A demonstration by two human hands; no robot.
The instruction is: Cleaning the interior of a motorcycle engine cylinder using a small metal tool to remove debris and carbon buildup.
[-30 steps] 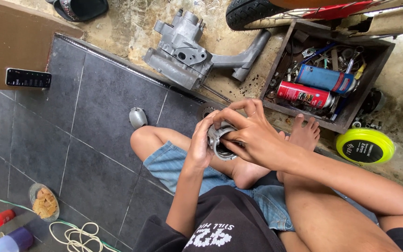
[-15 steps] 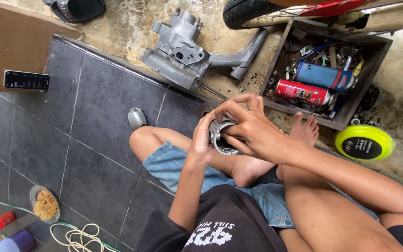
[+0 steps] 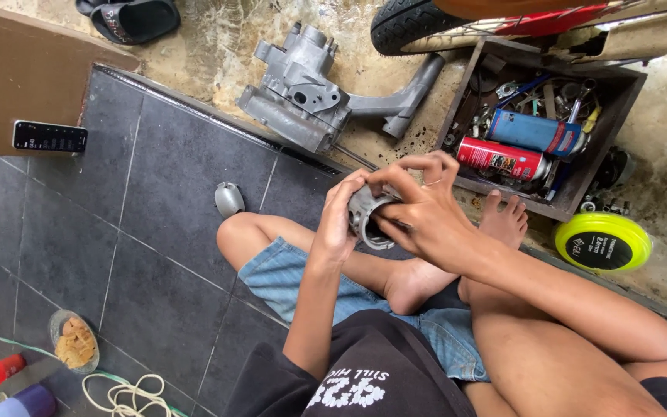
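I sit cross-legged on dark floor tiles and hold a grey metal ring-shaped engine part [image 3: 366, 218] above my knees. My left hand [image 3: 340, 222] wraps around its left side. My right hand [image 3: 418, 208] covers its right side, fingers curled over the rim and into its opening. Both hands grip the part together. A grey engine casing [image 3: 296, 96] lies on the concrete ahead of me.
A wooden toolbox [image 3: 536, 131] with a red and a blue spray can and several tools stands ahead right, under a tyre [image 3: 411, 23]. A yellow-green round lid [image 3: 603, 242] lies right, a small grey cover [image 3: 228, 198] left of my knee, a phone [image 3: 49, 137] far left.
My hands have kept hold of the metal part, turning it slightly; my right fingers have shifted over its rim. The view has barely drifted.
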